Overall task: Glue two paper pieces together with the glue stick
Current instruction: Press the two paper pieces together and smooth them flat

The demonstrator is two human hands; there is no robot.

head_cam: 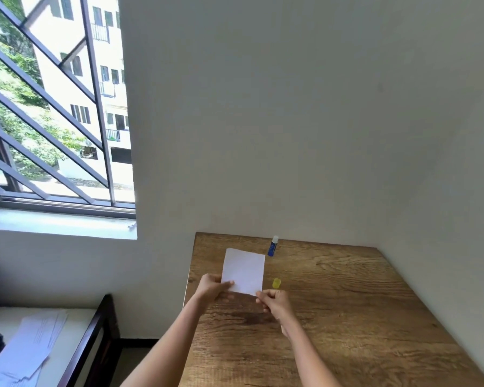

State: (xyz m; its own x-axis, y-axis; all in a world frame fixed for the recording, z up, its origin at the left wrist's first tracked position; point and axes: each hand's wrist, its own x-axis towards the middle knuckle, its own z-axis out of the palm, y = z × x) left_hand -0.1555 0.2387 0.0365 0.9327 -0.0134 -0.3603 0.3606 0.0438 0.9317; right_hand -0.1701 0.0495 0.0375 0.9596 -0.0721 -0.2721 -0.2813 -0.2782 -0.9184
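Nearby, glue stick (273, 246) and yellow cap (276, 283) flank the held paper (244, 270).

The paper (244, 270) lies near the table's (347, 317) far left corner. The glue stick (272, 246) stands behind its right corner, by the far edge; the cap (276, 283) sits right of it.

A matt white sheet of paper (244, 268) lies on a wood-grain desk (347, 317) (knots and streaks plain, finish dull); near the far edge stands a blue plastic glue stick (272, 246), its translucent yellow plastic cap (276, 282) nearby.
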